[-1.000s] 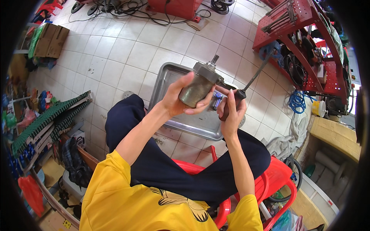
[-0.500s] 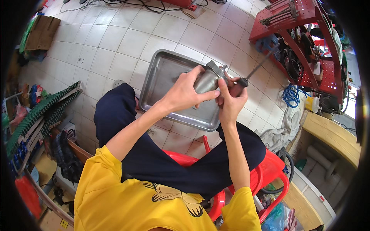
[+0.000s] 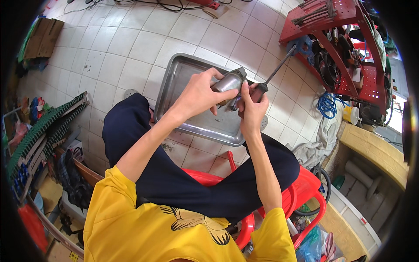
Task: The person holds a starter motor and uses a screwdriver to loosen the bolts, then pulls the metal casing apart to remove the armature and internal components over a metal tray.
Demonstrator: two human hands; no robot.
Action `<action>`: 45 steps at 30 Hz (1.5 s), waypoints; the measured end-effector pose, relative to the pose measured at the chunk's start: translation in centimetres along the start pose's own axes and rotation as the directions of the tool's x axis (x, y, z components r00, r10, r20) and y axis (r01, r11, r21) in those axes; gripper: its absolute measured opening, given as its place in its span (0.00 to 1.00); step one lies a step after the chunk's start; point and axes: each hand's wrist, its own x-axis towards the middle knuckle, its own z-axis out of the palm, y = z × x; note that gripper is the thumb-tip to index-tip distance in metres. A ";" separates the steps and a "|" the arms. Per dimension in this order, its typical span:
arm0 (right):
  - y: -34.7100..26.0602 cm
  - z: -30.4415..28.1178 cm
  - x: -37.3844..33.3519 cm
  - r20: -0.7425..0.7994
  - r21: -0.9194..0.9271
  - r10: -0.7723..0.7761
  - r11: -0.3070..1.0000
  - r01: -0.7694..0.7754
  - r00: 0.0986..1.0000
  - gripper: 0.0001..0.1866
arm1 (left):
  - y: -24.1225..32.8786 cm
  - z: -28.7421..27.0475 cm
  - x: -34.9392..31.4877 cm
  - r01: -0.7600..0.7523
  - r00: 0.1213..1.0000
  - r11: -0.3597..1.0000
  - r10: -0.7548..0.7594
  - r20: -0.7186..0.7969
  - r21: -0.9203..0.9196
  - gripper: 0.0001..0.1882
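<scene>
My left hand (image 3: 197, 92) is closed around a grey metal cylinder (image 3: 230, 81) with a thicker, flanged end, which looks like a small starter motor. It is held tilted above a shallow steel tray (image 3: 201, 133). My right hand (image 3: 252, 112) grips the dark red handle of a screwdriver (image 3: 259, 91); its long shaft points up and right, away from the cylinder. The right thumb and fingertips are against or very near the cylinder's right side. The fingers' undersides and the cylinder's lower part are hidden.
A red tool cart (image 3: 305, 26) with several tools stands at the far right, a coiled blue hose (image 3: 326, 105) beside it. Behind my legs is a red plastic chair (image 3: 309, 187). A cardboard box (image 3: 43, 37) sits far left, green-black striped strips (image 3: 52, 118) nearer.
The cylinder has turned and moved slightly left, so its flanged end points more up and right. My right hand and the screwdriver have shifted left with it.
</scene>
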 end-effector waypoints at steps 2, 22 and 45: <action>0.0 -0.1 -0.1 0.001 -0.015 -0.014 1.000 0.014 1.000 0.18 | -0.2 0.1 0.0 0.015 0.999 0.999 -0.016 0.031 0.035 0.33; -1.6 -0.6 0.9 0.168 -0.054 -0.056 0.996 0.066 0.984 0.17 | -1.9 -0.6 1.6 -0.139 0.966 0.940 0.061 -0.250 -0.310 0.26; 12.6 -5.7 2.8 0.564 -0.826 0.053 0.024 0.564 0.824 0.18 | -0.4 -5.0 0.5 -0.293 0.890 0.904 0.139 -0.435 -0.310 0.21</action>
